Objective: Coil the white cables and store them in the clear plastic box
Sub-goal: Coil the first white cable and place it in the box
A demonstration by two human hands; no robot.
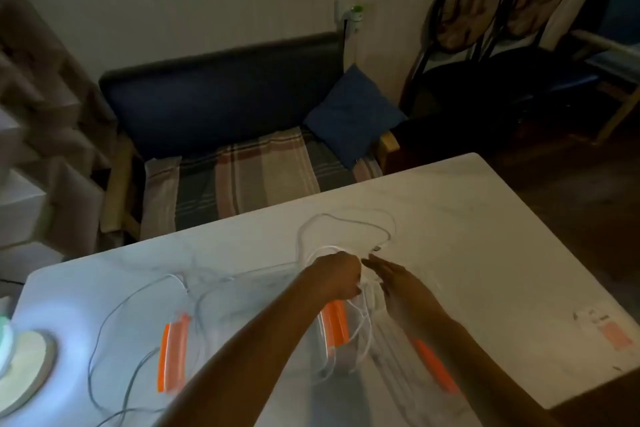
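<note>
1. The thin white cable (346,222) lay partly spread in a wide loose loop on the pale marble-patterned surface (485,218), with the rest gathered at the left hand (337,276). It looked light, limp and smooth, the kind of cord that springs out of a coil once let go.
2. The left hand was closed in a fist around a bunch of turns, from which strands hung down over the clear plastic box with orange clips (334,326) just below the hands.
3. The right hand (394,282) was open, fingers stretched flat toward the left fist, close to the strands; whether it touched them I could not tell through the blur.
4. The best hold seemed to be the bundle's middle, pinched firmly, while the free hand fed slack along the cord rather than tugging near the small plug (377,247), which probably was the weakest spot.
5. A second thin pale cable (114,315) trailed loose at the left of the surface, near what looked like the box's clear lid with orange clips (173,354), and could tangle easily.
</note>
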